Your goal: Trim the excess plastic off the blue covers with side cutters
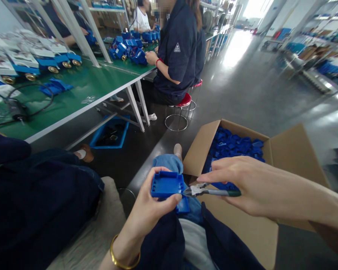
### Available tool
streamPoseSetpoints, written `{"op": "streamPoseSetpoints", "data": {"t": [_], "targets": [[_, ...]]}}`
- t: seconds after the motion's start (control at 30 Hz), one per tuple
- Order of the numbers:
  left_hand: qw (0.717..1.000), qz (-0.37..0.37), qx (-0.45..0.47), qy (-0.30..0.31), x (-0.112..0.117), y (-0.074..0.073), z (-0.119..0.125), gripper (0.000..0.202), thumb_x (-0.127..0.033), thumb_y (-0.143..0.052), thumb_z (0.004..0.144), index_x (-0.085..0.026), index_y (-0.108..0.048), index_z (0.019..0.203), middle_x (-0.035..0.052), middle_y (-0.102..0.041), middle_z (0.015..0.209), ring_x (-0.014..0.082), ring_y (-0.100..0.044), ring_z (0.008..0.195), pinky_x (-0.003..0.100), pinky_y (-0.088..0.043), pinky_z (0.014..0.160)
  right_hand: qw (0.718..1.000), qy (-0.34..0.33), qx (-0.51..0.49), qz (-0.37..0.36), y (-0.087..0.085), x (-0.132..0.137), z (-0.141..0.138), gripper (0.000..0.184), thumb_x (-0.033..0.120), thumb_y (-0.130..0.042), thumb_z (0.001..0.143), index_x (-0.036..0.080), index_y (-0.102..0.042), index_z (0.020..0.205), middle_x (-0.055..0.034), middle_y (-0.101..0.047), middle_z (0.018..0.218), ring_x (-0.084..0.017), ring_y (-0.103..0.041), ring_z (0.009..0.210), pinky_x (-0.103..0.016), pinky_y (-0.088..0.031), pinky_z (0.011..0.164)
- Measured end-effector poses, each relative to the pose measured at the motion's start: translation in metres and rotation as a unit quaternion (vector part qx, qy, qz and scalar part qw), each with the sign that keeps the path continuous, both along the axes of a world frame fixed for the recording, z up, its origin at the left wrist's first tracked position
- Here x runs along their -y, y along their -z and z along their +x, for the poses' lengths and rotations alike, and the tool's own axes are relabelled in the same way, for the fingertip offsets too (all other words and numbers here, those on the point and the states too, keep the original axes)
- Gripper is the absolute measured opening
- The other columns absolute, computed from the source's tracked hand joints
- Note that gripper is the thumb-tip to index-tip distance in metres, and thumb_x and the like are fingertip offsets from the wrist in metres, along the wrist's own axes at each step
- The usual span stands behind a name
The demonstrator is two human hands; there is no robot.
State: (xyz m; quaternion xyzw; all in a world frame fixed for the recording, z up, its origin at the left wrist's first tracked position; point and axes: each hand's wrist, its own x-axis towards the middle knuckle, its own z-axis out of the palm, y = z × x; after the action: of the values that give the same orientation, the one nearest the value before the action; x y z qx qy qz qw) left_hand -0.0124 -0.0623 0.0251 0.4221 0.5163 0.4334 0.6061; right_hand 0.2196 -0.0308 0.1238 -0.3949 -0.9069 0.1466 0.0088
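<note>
My left hand grips a blue plastic housing, an open shallow tray-like shape with its hollow side turned up toward me. My right hand is closed around a pair of pliers with dark green and grey handles; they look like cutting pliers. The jaw tips meet the housing's lower right corner, close to my left thumb. A second blue plastic piece shows below the housing, over my lap; whether my left fingers touch it is hidden.
An open cardboard box full of blue plastic parts stands in front and right. At left is a green-topped table with blue-and-white assemblies. A blue bin lies beneath. A co-worker sits ahead; another person sits left.
</note>
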Motion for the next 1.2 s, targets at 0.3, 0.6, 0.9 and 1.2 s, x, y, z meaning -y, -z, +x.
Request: {"op": "streamPoseSetpoints", "data": {"t": [0.3, 0.6, 0.9, 1.2], "targets": [[0.999, 0.03, -0.03, -0.004, -0.0001, -0.0012, -0.0025, 0.045, -0.027, -0.084, 0.067, -0.024, -0.06, 0.105, -0.001, -0.064, 0.094, 0.0155, -0.061, 0.077, 0.024, -0.048, 0.066, 0.995, 0.029, 0.014, -0.091, 0.0006, 0.0019, -0.0003, 0.014, 0.028, -0.056, 0.096, 0.03, -0.069, 0.094, 0.0009, -0.061, 0.082, -0.017, -0.059, 0.074, -0.031, -0.036, 0.066], [0.997, 0.04, -0.063, 0.002, 0.0002, -0.0015, -0.0036, 0.044, -0.026, -0.081, 0.068, -0.024, -0.059, 0.106, -0.0002, -0.064, 0.097, 0.0173, -0.061, 0.081, 0.027, -0.05, 0.072, 0.996, 0.019, 0.008, -0.084, 0.0039, -0.0002, -0.0018, 0.015, 0.02, -0.056, 0.093, 0.029, -0.068, 0.093, 0.0015, -0.061, 0.082, -0.016, -0.058, 0.074, -0.029, -0.033, 0.065], [0.996, 0.047, -0.078, 0.005, 0.0018, -0.0012, -0.0038, 0.044, -0.024, -0.08, 0.068, -0.024, -0.059, 0.106, -0.0002, -0.064, 0.097, 0.0174, -0.062, 0.081, 0.029, -0.05, 0.074, 0.997, 0.013, 0.019, -0.078, 0.0055, 0.0004, -0.0015, 0.015, 0.02, -0.055, 0.092, 0.028, -0.067, 0.091, 0.0014, -0.061, 0.082, -0.016, -0.058, 0.074, -0.031, -0.033, 0.064], [0.997, 0.037, -0.062, 0.006, 0.0012, -0.0003, -0.0056, 0.045, -0.024, -0.08, 0.068, -0.024, -0.059, 0.107, -0.0003, -0.063, 0.098, 0.0163, -0.06, 0.081, 0.026, -0.049, 0.07, 0.998, 0.009, 0.013, -0.064, 0.0026, -0.0003, -0.0064, 0.016, 0.02, -0.055, 0.092, 0.029, -0.068, 0.088, 0.0025, -0.061, 0.077, -0.015, -0.058, 0.069, -0.029, -0.033, 0.062]]}}
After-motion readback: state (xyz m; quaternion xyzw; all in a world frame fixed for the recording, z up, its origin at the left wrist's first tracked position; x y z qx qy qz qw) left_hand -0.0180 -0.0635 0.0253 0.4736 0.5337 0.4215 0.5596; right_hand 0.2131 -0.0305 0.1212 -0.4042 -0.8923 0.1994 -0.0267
